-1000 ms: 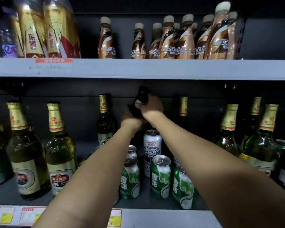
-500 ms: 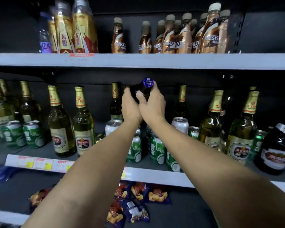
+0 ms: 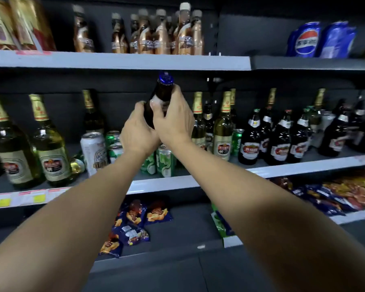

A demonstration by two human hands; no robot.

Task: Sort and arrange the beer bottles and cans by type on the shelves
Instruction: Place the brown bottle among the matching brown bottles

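A dark brown beer bottle (image 3: 163,92) with a blue cap is held upright in front of the middle shelf (image 3: 177,182). My left hand (image 3: 137,131) grips its body from the left, and my right hand (image 3: 173,121) wraps round its neck and shoulder. Green-glass bottles with gold foil (image 3: 49,144) stand at the left of the shelf. Below my hands sit green cans (image 3: 164,161) and a white can (image 3: 93,150). More gold-foil bottles (image 3: 223,127) stand right of my hands, then a group of dark bottles with red labels (image 3: 278,138).
The upper shelf (image 3: 118,62) carries brown coffee bottles (image 3: 162,32), gold drink bottles at the left and blue Pepsi packs (image 3: 306,39) at the right. Snack bags (image 3: 133,220) lie on the lower shelf. A small green bottle (image 3: 77,163) lies on its side.
Both hands have drawn the blue-capped bottle out from the back of the shelf and lifted it upright. The view has pulled back and swung right, bringing the dark bottles and Pepsi packs into sight.
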